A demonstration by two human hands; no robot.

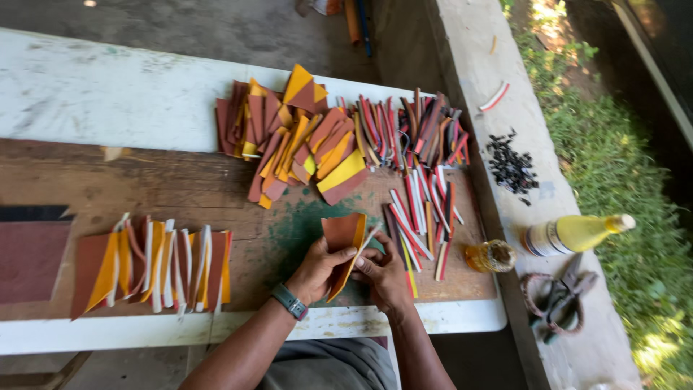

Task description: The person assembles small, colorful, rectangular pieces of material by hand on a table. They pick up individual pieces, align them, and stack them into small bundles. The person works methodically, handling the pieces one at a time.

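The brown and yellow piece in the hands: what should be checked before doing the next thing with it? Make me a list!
1. Both hands on the brown and yellow piece: ok; left hand and right hand pinch it.
2. Piece lifted off the board: ok, tilted above the green-stained spot.
3. White strip lined up on the piece's edge: cannot tell; fingers hide the join.
4. Loose strips close by: ok, right beside the right hand.
5. Finished row out of the way: ok, lies to the left.
6. Small jar standing safely: cannot tell; it sits near the board's edge.

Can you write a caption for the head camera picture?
Two hands hold a brown-and-yellow piece beside coloured strips.
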